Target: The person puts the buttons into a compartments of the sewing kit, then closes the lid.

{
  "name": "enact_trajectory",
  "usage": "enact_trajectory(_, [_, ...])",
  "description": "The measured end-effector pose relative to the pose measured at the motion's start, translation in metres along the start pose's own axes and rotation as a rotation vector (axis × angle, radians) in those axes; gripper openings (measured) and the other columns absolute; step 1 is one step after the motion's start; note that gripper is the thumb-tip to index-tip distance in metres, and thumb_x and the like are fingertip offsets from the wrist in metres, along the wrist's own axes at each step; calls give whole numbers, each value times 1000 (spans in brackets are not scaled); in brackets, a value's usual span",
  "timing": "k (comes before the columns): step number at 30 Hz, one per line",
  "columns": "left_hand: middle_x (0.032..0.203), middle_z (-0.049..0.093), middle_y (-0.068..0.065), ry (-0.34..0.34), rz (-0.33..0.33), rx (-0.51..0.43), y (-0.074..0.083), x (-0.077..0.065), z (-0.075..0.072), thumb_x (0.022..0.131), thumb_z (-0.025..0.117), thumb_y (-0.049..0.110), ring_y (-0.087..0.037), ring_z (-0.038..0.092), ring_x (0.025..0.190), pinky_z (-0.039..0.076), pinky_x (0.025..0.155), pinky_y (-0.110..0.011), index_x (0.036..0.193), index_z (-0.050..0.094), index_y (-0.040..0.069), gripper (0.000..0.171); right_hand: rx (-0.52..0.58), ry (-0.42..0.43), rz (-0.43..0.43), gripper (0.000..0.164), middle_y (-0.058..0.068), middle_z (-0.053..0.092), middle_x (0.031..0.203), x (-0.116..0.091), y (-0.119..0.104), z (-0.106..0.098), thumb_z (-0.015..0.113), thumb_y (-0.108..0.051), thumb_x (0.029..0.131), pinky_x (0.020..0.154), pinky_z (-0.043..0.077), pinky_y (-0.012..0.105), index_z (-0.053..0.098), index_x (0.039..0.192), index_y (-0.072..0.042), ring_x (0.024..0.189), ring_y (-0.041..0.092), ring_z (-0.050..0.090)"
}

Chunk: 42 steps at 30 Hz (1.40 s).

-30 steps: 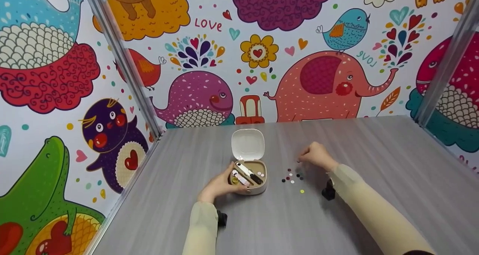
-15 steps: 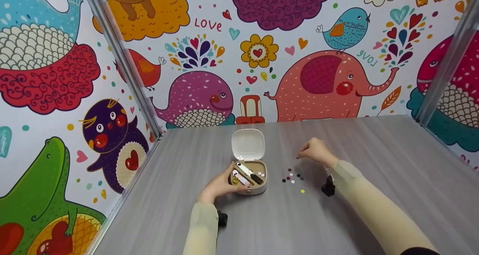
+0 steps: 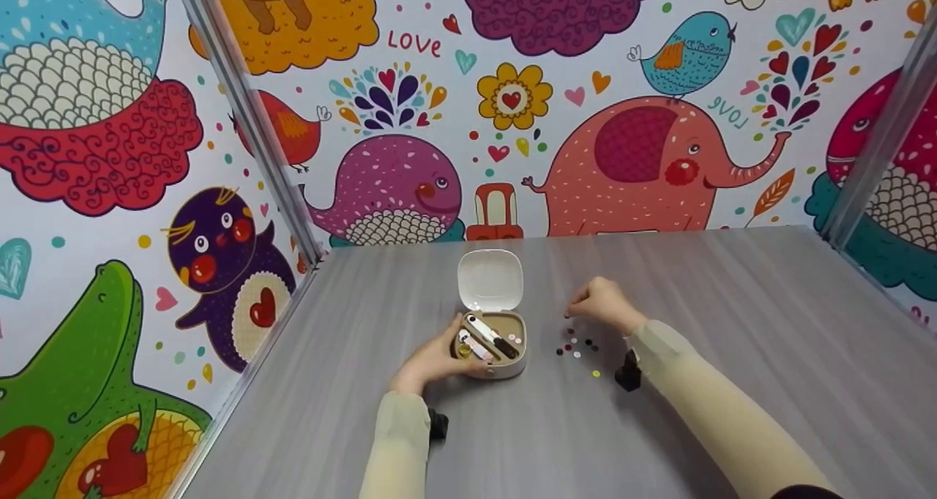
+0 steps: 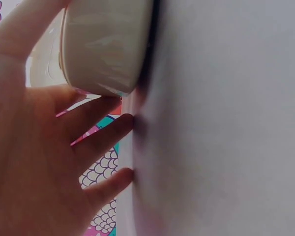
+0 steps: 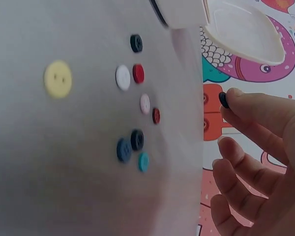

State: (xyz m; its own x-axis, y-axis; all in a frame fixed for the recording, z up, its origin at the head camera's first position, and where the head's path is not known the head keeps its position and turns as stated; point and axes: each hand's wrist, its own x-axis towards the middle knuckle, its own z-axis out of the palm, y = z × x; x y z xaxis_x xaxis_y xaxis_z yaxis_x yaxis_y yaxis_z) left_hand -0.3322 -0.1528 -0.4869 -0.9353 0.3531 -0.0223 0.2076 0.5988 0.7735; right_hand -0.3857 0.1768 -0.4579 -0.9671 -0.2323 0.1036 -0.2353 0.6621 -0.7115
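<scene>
My left hand [image 3: 433, 360] grips a small white box [image 3: 510, 370] at its left side, thumb along the front; its remaining fingers reach down beside the wall in the left wrist view. The box's white lid [image 3: 490, 281] stands raised at the back. Inside lie a white-and-black stick-shaped item [image 3: 492, 336], a white-and-pink one [image 3: 475, 346], a gold round piece [image 3: 464, 350] and pale buttons [image 3: 513, 339]. Over the table, right of the box, my right hand [image 3: 606, 306] pinches a dark button [image 5: 223, 100] between thumb and forefinger.
Several loose buttons lie on the grey table right of the box, among them a yellow button [image 5: 58, 79], a white button [image 5: 123, 77], a red button [image 5: 138, 73] and a turquoise button [image 5: 143, 162]. A printed cartoon wall [image 3: 410, 177] closes off the back.
With the dark button in its fingers, my right hand rose a little, then came left toward the box. My left hand keeps its hold on the box. The head view has shifted slightly.
</scene>
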Motion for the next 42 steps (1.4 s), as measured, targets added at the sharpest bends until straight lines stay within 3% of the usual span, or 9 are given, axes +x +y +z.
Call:
enact_trajectory(7, [153, 28, -22, -5, 3, 5, 0, -1, 0, 71, 83, 48, -40, 34, 135, 31, 108, -51, 155, 16, 7, 115, 6, -2, 8, 5, 7, 71, 69, 3, -12, 12, 75, -7, 76, 50, 46, 22, 78, 74, -3, 57, 13, 60])
enact_trajectory(14, [152, 31, -24, -5, 29, 19, 1, 1, -1, 72, 83, 45, -39, 37, 133, 33, 107, -49, 155, 17, 4, 113, -40, 11, -69, 7, 6, 72, 69, 7, -23, 22, 78, -10, 72, 54, 49, 25, 79, 74, -3, 60, 10, 61])
enact_trajectory(20, [152, 29, -24, -3, 24, 14, 2, 1, -2, 71, 83, 46, -39, 35, 135, 32, 108, -49, 155, 16, 4, 115, -19, -13, -54, 8, 4, 72, 69, 8, -30, 29, 79, -11, 73, 53, 48, 23, 79, 76, -4, 63, 18, 65])
enact_trajectory(30, [154, 25, -23, -6, 28, -8, 1, 0, -1, 72, 84, 44, -39, 32, 137, 29, 110, -49, 154, 16, 3, 114, 31, -60, -81, 5, 6, 71, 68, 7, -41, 39, 77, -9, 75, 49, 44, 22, 78, 74, -5, 56, 13, 58])
enact_trajectory(37, [154, 26, -22, -9, 24, -2, 0, 1, -1, 72, 83, 44, -38, 33, 136, 30, 109, -49, 154, 16, 3, 114, 19, -63, -97, 6, 3, 71, 68, 7, -47, 45, 79, -11, 75, 54, 48, 23, 78, 75, -5, 62, 18, 64])
enact_trajectory(42, [153, 29, -20, 3, 15, 19, 0, 1, -1, 71, 83, 48, -37, 36, 135, 32, 108, -49, 154, 18, 5, 114, -4, -53, -135, 5, -1, 71, 68, 7, -49, 50, 79, -12, 73, 54, 45, 23, 79, 75, -7, 58, 7, 55])
